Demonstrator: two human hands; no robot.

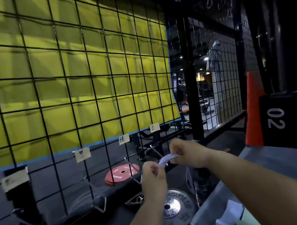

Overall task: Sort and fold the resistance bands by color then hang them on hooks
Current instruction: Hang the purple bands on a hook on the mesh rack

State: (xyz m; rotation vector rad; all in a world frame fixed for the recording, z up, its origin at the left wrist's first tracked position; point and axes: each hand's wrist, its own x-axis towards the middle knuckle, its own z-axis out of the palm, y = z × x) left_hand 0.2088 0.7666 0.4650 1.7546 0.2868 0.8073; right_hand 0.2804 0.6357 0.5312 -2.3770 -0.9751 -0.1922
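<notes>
Lilac-white, the resistance band sits in the lower middle of the frame, held taut as a short span between both hands. The left hand pinches its lower end with curled fingers. The right hand pinches the upper end, fingers bent round it. The band's long axis runs from lower left to upper right. A pale strip hanging below the right hand may be the rest of the loop, but blur leaves that unsure.

Just beyond the hands stands the wire grid, with paper labels along its lower rows. A thin hook juts out just left of the right hand, so that hand looks nearer for hanging. More folded bands lie in the grey bin at lower right.
</notes>
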